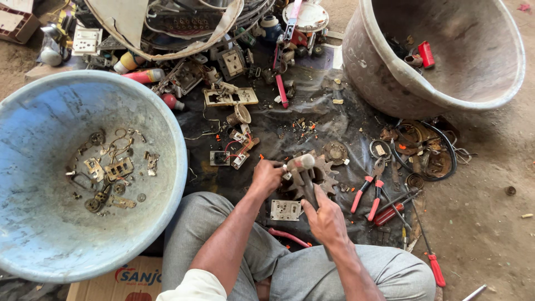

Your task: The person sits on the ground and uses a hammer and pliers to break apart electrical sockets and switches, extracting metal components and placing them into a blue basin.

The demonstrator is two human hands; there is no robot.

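Observation:
My right hand (325, 218) grips the handle of a hammer (304, 169) whose steel head rests just over a rusty toothed gear (326, 174) lying on a black sheet (301, 125). My left hand (267, 176) pinches a small part against the gear, right beside the hammer head; what the part is cannot be made out. A grey switch plate (285, 209) lies on the sheet between my wrists. I sit cross-legged in grey trousers behind it.
A big blue basin (161, 120) at left holds several small metal scraps. A grey tub (379, 72) stands at the top right. Red-handled pliers (369, 192) and a screwdriver (432, 262) lie at right. Switches, sockets and wires crowd the far side.

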